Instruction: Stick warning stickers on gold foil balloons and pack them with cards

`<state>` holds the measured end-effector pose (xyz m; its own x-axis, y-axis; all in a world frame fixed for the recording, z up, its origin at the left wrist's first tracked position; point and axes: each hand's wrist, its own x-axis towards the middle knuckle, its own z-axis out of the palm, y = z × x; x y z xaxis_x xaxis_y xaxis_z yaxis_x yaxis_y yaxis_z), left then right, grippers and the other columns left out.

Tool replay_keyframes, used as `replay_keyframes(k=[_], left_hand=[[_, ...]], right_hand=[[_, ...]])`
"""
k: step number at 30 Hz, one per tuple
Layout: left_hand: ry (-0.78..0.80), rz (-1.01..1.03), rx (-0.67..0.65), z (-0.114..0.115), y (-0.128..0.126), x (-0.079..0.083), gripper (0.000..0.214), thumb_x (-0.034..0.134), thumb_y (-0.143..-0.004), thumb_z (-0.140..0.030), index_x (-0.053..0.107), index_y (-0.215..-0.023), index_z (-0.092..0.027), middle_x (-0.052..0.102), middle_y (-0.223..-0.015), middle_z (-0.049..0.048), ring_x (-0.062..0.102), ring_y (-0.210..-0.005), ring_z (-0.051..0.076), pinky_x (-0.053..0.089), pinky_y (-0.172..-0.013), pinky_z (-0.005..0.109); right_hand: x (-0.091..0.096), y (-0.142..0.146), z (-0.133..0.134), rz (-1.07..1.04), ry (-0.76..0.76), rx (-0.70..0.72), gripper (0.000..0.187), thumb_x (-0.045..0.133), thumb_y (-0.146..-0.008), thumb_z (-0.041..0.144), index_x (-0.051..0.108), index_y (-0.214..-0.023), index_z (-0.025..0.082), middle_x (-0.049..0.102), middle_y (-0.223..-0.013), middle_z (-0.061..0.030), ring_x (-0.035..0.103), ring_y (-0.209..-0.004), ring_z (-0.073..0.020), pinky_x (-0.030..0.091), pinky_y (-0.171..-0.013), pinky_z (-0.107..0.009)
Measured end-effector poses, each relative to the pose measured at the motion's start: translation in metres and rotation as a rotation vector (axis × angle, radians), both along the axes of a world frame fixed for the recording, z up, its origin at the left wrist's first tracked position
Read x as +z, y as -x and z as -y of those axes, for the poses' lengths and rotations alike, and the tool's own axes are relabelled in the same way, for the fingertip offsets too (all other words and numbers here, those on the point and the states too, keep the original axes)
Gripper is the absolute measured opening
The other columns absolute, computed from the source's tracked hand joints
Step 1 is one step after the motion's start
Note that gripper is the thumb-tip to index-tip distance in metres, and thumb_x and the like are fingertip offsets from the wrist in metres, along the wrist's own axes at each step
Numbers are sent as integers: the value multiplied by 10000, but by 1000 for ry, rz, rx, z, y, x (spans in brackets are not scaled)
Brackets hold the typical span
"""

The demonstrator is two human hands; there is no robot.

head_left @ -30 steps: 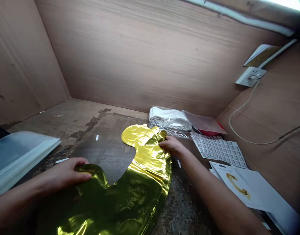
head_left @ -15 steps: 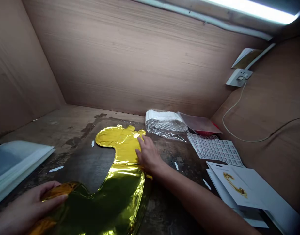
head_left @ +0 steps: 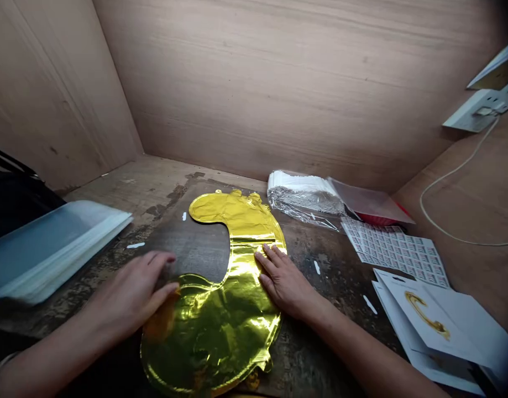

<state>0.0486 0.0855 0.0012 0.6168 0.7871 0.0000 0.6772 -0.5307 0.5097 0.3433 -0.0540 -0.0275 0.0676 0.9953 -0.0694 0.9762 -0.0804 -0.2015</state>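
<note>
A flat gold foil balloon (head_left: 226, 309), curved like a letter C, lies on the worn wooden worktop (head_left: 312, 342). My left hand (head_left: 133, 290) lies on its lower left end, fingers stretched out and flat. My right hand (head_left: 284, 282) presses on the balloon's right edge near a crease, fingers spread flat. Neither hand grips anything.
A stack of clear plastic sleeves (head_left: 50, 246) lies at the left. At the back right sit a clear bag of white pieces (head_left: 301, 196), a red packet (head_left: 372, 207) and a sticker sheet (head_left: 397, 251). White cards (head_left: 434, 323) with a gold print lie at the right. Wooden walls enclose three sides.
The balloon now lies flatter and closer to me. My right hand slid down from its upper part to the middle right edge. My left hand moved right along the lower end.
</note>
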Motion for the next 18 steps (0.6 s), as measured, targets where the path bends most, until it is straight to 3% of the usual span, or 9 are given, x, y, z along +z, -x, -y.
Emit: replay_keyframes(k=[1, 3, 5, 7, 10, 12, 15, 17, 18], left_hand=[[-158, -20, -105, 2, -5, 4, 435, 568, -824, -476, 617, -1170, -217, 592, -1312, 125, 560, -1171, 346, 431, -994, 487], [-268, -53, -369, 11, -19, 6, 429, 470, -916, -389, 526, -1320, -257, 429, -1489, 82, 427, -1330, 298, 313, -1107, 495], [-250, -122, -557, 22, -36, -2, 477, 428, -951, -347, 396, -1426, -320, 332, -1548, 47, 302, -1412, 300, 203, -1137, 570], [-197, -177, -664, 32, -48, -16, 501, 402, -966, -377, 320, -1461, -357, 279, -1568, 42, 210, -1443, 329, 156, -1123, 626], [-159, -191, -706, 39, -54, -32, 508, 363, -979, -429, 278, -1475, -365, 227, -1584, 46, 150, -1453, 349, 134, -1112, 648], [-162, -172, -706, 35, -51, -33, 511, 376, -978, -419, 287, -1475, -347, 223, -1585, 54, 157, -1453, 343, 139, -1119, 635], [-191, -61, -586, 26, -32, -17, 492, 440, -962, -375, 393, -1432, -241, 364, -1527, 101, 307, -1405, 294, 221, -1139, 544], [-206, 25, -471, 24, -11, -3, 421, 511, -933, -401, 549, -1300, -201, 525, -1399, 106, 436, -1311, 264, 334, -1105, 454], [-197, 35, -478, 25, 0, 3, 370, 563, -902, -433, 627, -1198, -219, 589, -1322, 88, 475, -1268, 266, 382, -1073, 430]], right_hand=[[0, 0, 1, 8, -5, 3, 532, 409, -955, 335, 387, -1460, 169, 271, -1556, -146, 200, -1446, -312, 234, -1156, -491], [3, 2, 1, 22, -10, 6, 527, 415, -951, 316, 404, -1449, 144, 306, -1539, -166, 235, -1435, -320, 254, -1148, -495], [10, 5, 3, 34, -11, -1, 515, 419, -945, 290, 424, -1434, 128, 325, -1529, -179, 253, -1427, -331, 268, -1138, -516], [17, 10, 7, 51, -44, -2, 502, 400, -949, 268, 432, -1423, 103, 314, -1534, -181, 228, -1436, -326, 250, -1147, -522], [19, 23, 17, 59, -94, 83, 502, 392, -959, 293, 436, -1417, 92, 325, -1534, -161, 218, -1444, -294, 259, -1160, -483], [13, 30, 25, 44, -76, 150, 512, 408, -957, 311, 427, -1427, 108, 340, -1528, -152, 250, -1435, -287, 295, -1149, -472], [-1, 34, 34, 36, -47, 156, 529, 400, -961, 299, 379, -1457, 118, 295, -1547, -150, 239, -1438, -288, 281, -1155, -482], [-7, 34, 35, 32, -54, 142, 529, 390, -964, 296, 368, -1463, 124, 278, -1554, -143, 218, -1445, -283, 266, -1161, -484], [-8, 33, 35, 25, -57, 139, 526, 390, -964, 298, 372, -1462, 130, 279, -1554, -137, 213, -1446, -280, 263, -1163, -484]])
